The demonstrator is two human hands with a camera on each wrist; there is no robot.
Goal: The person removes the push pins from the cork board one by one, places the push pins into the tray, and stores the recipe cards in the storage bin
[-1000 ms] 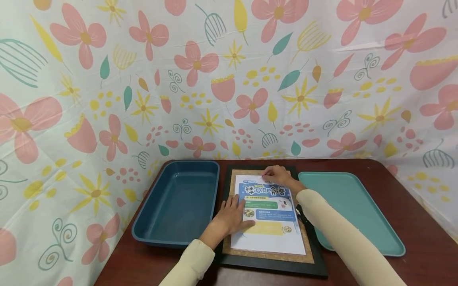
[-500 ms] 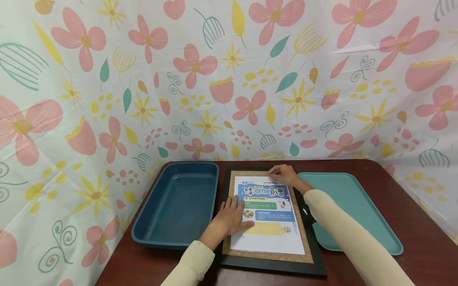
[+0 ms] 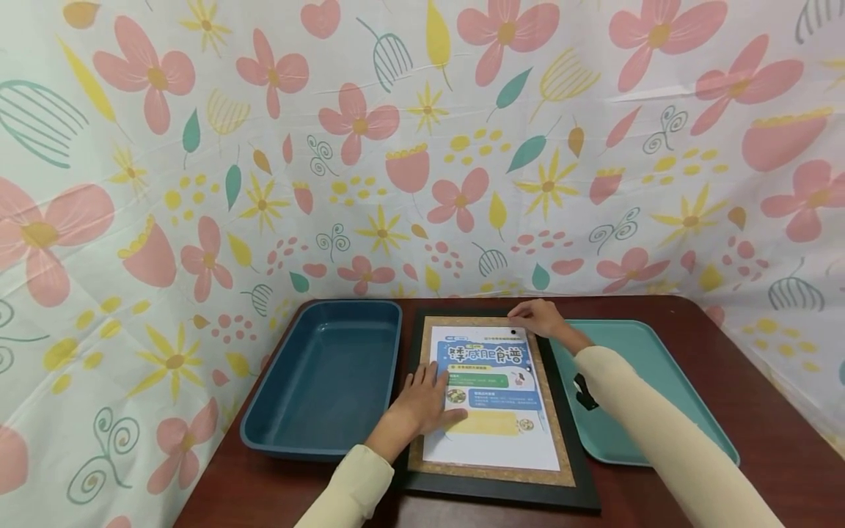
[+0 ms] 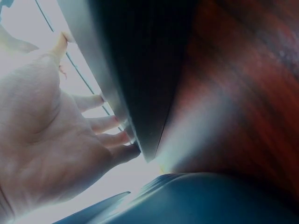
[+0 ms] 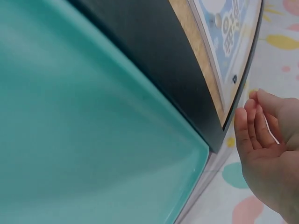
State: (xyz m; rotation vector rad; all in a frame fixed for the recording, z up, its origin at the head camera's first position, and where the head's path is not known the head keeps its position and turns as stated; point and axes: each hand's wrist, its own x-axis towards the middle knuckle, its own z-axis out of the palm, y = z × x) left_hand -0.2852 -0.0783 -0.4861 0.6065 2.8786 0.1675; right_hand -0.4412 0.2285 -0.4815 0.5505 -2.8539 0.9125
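A white printed poster [image 3: 491, 449] with blue, green and yellow blocks lies on a cork board [image 3: 422, 463] in a black frame [image 3: 502, 493]. My left hand [image 3: 419, 402] rests spread on the board's left side, its fingers reaching onto the poster's left edge. A small black round pin head [image 3: 513, 332] shows near the poster's upper right corner, and the right wrist view shows this pin [image 5: 234, 79] too. Just beyond that corner, my right hand [image 3: 541, 318] hovers by the frame, fingers loosely curled and thumb near the index fingertip. Nothing shows between them.
A deep blue tray [image 3: 254, 438] stands left of the board. To the right lies a shallow teal tray [image 3: 660, 389], partly under the right sleeve [image 3: 660, 433]. The dark red tabletop [image 3: 752, 411] ends against a flowered cloth [image 3: 422, 220] behind.
My right hand has moved right, off the poster's top edge to beyond its corner, uncovering the black pin head. The left hand stays in place on the board.
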